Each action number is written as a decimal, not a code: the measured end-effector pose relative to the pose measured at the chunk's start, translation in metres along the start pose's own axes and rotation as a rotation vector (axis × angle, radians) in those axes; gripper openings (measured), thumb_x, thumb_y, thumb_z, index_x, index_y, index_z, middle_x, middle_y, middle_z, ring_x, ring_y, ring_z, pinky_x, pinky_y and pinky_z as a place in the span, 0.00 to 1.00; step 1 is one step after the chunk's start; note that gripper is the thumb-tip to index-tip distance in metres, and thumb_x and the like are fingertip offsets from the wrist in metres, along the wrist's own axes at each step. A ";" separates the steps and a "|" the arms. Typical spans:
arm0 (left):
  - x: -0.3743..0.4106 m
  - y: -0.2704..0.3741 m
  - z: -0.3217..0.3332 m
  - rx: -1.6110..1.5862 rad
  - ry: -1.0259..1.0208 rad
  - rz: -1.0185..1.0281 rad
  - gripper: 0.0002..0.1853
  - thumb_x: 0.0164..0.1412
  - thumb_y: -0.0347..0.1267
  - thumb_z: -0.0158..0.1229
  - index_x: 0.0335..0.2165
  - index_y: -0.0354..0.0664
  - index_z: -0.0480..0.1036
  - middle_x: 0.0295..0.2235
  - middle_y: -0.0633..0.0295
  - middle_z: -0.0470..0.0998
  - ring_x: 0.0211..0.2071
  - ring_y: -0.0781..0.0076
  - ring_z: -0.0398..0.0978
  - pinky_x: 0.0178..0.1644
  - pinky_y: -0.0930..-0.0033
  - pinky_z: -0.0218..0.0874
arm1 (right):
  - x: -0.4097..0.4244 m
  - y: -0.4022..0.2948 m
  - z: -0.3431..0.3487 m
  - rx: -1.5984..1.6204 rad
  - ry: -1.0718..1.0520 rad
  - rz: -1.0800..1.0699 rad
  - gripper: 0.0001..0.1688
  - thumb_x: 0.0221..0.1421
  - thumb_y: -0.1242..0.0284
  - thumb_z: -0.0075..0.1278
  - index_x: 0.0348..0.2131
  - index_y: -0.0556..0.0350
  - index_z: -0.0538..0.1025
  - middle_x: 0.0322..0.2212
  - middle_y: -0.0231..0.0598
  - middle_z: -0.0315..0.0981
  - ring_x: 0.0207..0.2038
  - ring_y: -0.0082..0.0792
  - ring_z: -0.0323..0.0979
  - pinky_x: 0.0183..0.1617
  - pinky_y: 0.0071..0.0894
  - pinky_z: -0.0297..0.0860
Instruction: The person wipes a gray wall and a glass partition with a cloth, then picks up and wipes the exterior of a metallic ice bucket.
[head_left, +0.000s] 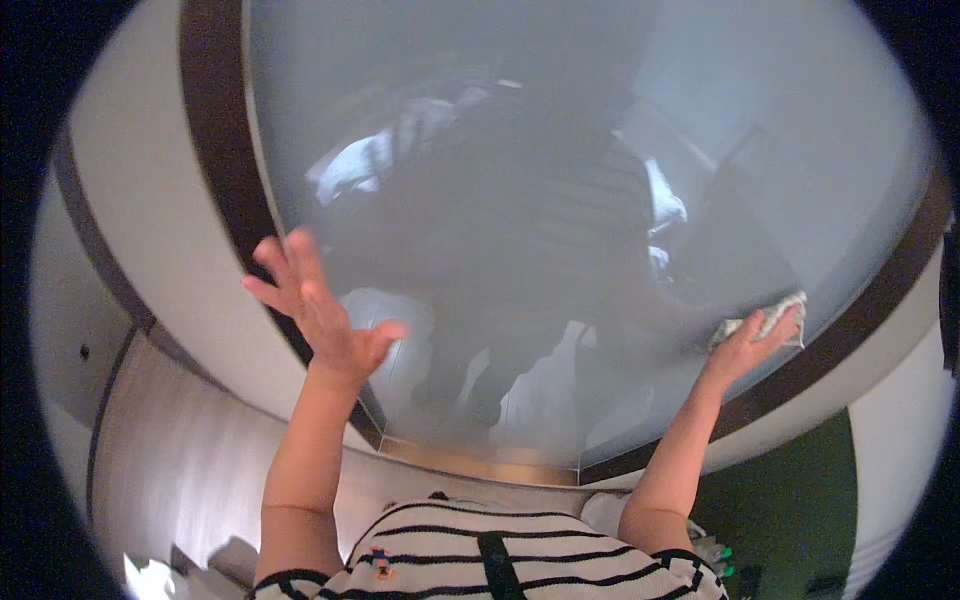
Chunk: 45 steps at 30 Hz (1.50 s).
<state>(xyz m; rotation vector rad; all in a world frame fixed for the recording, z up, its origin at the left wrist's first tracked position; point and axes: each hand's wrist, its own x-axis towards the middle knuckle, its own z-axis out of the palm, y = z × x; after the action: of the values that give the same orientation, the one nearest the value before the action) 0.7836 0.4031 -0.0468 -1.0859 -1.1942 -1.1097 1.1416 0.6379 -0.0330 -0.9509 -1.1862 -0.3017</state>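
Observation:
Before me stands a large grey glass panel (510, 225) that dimly mirrors my figure and striped shirt. My right hand (742, 352) presses a crumpled light patterned cloth (769, 322) against the panel, low on its right side near the dark frame. With fingers spread and nothing in it, my left hand (322, 311) is raised at the panel's left border, in front of the dark brown frame (214, 120). Whether its fingertips touch the frame or the glass, I cannot tell.
A tan strip (480, 461) runs along the panel's bottom edge. Pale wall (135, 172) flanks the left frame, with light wood-look flooring (172, 435) below. A dark green surface (795, 480) lies at lower right. Partly hidden white items (150, 577) are at lower left.

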 end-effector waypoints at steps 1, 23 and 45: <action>0.016 0.017 -0.014 0.011 -0.113 0.013 0.43 0.57 0.58 0.41 0.60 0.43 0.40 0.51 0.53 0.63 0.58 0.55 0.51 0.61 0.44 0.13 | -0.001 -0.003 -0.001 0.005 0.020 0.008 0.33 0.57 0.64 0.39 0.59 0.55 0.54 0.61 0.52 0.41 0.63 0.53 0.38 0.64 0.46 0.36; 0.038 0.091 0.010 0.033 -0.580 -0.106 0.60 0.34 0.45 0.69 0.59 0.39 0.41 0.61 0.41 0.32 0.61 0.36 0.31 0.62 0.45 0.33 | 0.006 -0.032 -0.022 -0.043 -0.213 -0.318 0.36 0.47 0.57 0.45 0.57 0.39 0.61 0.61 0.42 0.45 0.64 0.48 0.39 0.60 0.67 0.31; 0.042 0.079 -0.031 -0.280 -0.199 0.109 0.07 0.56 0.27 0.52 0.33 0.36 0.73 0.14 0.62 0.69 0.15 0.66 0.66 0.20 0.69 0.58 | -0.084 -0.145 0.012 0.095 -0.409 -0.852 0.40 0.36 0.57 0.54 0.53 0.24 0.64 0.59 0.18 0.51 0.61 0.37 0.48 0.61 0.61 0.35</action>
<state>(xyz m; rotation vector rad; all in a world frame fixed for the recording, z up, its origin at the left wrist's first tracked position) 0.8678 0.3805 -0.0103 -1.4876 -1.1385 -1.1261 1.0063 0.5390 -0.0384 -0.3785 -1.9383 -0.7398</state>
